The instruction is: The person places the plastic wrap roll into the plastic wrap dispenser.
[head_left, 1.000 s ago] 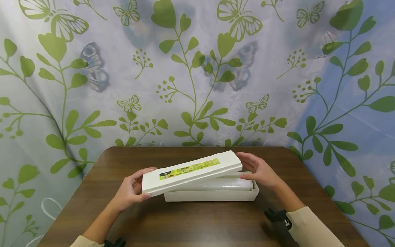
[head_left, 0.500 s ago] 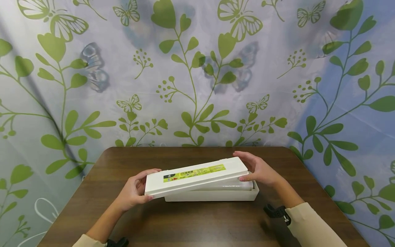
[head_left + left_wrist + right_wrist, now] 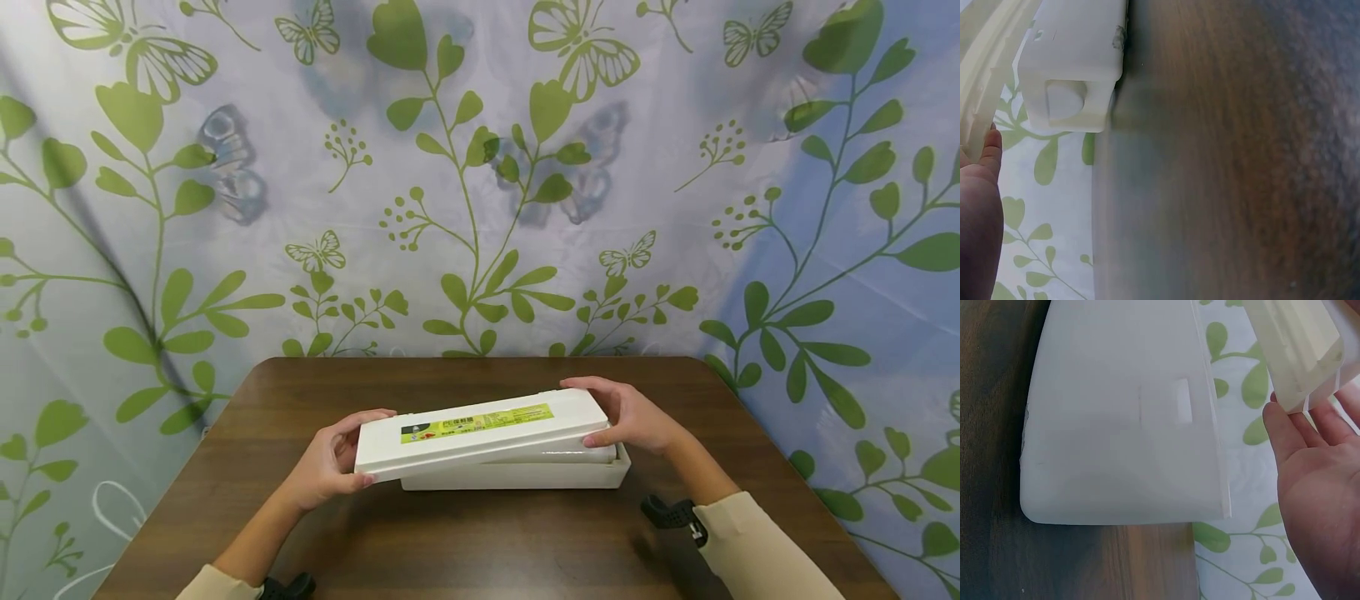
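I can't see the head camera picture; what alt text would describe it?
Two hands hold a long white lid with a green label at its ends, tilted just above a white box on a brown table: left hand at the left end, right hand at the right. Behind hangs a pale curtain printed with green leaves and butterflies.

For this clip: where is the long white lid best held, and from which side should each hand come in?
By its two short ends, one hand from each side. The lid is long, narrow and flat, hanging slightly tilted over the box base, so end grips probably keep it level. That is how the left hand and right hand hold it.
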`<action>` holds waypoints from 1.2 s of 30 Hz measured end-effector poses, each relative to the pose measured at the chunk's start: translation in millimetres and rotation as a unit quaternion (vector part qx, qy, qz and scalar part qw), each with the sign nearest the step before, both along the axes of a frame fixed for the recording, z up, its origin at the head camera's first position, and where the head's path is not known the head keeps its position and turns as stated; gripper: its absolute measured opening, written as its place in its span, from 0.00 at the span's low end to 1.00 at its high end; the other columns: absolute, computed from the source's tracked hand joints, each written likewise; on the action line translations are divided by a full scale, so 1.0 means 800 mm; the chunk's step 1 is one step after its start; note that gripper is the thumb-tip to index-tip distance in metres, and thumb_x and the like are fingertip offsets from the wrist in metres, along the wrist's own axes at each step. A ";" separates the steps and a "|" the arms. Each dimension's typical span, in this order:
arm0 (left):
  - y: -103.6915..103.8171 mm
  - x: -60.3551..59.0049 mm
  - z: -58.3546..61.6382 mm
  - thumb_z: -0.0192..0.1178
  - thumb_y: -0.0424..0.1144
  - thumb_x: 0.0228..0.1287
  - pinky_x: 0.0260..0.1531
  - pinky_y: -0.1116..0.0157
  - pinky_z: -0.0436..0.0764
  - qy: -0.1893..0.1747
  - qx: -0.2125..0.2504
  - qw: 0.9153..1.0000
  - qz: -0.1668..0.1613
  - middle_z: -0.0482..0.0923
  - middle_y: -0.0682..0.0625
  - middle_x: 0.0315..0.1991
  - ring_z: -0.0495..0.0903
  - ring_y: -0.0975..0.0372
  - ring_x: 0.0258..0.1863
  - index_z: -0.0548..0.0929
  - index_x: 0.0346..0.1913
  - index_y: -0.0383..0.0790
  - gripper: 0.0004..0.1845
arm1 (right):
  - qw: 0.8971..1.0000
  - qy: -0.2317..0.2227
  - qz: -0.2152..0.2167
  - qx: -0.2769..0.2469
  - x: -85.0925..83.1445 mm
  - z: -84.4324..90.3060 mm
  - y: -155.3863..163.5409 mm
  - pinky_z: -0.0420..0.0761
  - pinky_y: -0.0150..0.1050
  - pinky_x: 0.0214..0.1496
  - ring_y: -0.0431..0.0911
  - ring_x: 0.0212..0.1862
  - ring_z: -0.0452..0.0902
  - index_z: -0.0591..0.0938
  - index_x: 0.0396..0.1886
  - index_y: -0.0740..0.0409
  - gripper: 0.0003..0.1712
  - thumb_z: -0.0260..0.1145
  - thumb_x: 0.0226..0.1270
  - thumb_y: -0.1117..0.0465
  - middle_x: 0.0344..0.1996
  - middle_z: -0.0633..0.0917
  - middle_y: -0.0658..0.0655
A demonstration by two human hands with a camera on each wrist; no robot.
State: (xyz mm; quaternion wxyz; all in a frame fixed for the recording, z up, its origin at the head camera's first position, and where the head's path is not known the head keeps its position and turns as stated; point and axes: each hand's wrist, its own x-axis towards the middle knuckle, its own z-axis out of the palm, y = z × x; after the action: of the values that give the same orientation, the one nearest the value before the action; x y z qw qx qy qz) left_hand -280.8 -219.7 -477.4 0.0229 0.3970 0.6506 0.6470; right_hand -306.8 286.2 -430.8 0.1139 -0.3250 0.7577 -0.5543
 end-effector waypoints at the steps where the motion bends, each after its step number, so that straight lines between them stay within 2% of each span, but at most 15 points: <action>1: 0.000 0.000 0.000 0.69 0.21 0.50 0.50 0.67 0.84 0.002 0.000 1.000 0.000 0.72 0.36 0.69 0.79 0.62 0.58 0.69 0.69 0.25 0.40 | 1.000 0.002 -0.002 0.001 0.000 0.000 0.000 0.86 0.39 0.52 0.45 0.56 0.80 0.66 0.77 0.58 0.50 0.78 0.55 0.72 0.68 0.73 0.63; 8: 0.001 -0.001 0.000 0.69 0.21 0.51 0.50 0.68 0.83 0.014 -0.009 1.000 0.002 0.73 0.35 0.68 0.79 0.61 0.57 0.68 0.69 0.25 0.39 | 1.000 0.010 -0.001 0.000 0.003 0.000 0.002 0.85 0.38 0.52 0.43 0.57 0.79 0.65 0.77 0.64 0.50 0.78 0.55 0.72 0.69 0.73 0.64; 12: 0.003 -0.001 0.004 0.69 0.22 0.51 0.52 0.68 0.82 0.008 -0.019 1.000 0.007 0.72 0.33 0.68 0.78 0.62 0.58 0.68 0.70 0.25 0.40 | 1.000 0.014 0.002 -0.001 0.004 -0.002 0.005 0.85 0.38 0.51 0.43 0.57 0.79 0.63 0.77 0.68 0.50 0.77 0.55 0.73 0.69 0.73 0.65; 21: 0.008 -0.002 0.016 0.69 0.22 0.54 0.55 0.70 0.81 0.011 -0.050 0.999 0.006 0.68 0.28 0.68 0.77 0.64 0.60 0.66 0.72 0.26 0.41 | 1.000 0.014 -0.010 0.001 0.010 -0.006 0.012 0.87 0.41 0.47 0.44 0.54 0.81 0.65 0.76 0.61 0.49 0.77 0.56 0.72 0.64 0.77 0.65; 25: 0.011 -0.003 0.019 0.69 0.22 0.55 0.55 0.71 0.81 0.020 -0.067 0.998 0.008 0.69 0.29 0.67 0.77 0.63 0.59 0.64 0.72 0.26 0.41 | 1.000 0.016 -0.022 0.003 0.014 -0.007 0.015 0.87 0.43 0.48 0.45 0.55 0.81 0.66 0.76 0.58 0.48 0.77 0.55 0.72 0.63 0.78 0.64; 32: 0.014 -0.008 0.022 0.72 0.24 0.54 0.55 0.71 0.81 0.019 -0.112 0.993 0.035 0.71 0.35 0.66 0.78 0.62 0.57 0.65 0.72 0.29 0.42 | 0.999 0.018 -0.037 0.001 0.022 -0.011 0.021 0.87 0.42 0.50 0.45 0.57 0.80 0.66 0.76 0.59 0.48 0.77 0.55 0.72 0.64 0.77 0.64; 36: 0.017 -0.012 0.021 0.72 0.26 0.55 0.56 0.70 0.81 0.033 -0.126 0.991 0.032 0.72 0.36 0.66 0.79 0.62 0.57 0.65 0.72 0.29 0.41 | 0.999 0.021 -0.040 0.007 0.024 -0.017 0.026 0.87 0.41 0.50 0.44 0.56 0.80 0.66 0.75 0.60 0.47 0.77 0.56 0.71 0.63 0.77 0.64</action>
State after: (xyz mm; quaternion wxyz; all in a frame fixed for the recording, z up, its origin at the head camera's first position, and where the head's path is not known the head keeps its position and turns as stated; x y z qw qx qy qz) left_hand -290.4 -206.4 -460.2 0.0304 0.3910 0.7399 0.5465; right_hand -287.9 306.9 -444.5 0.0780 -0.3050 0.7765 -0.5459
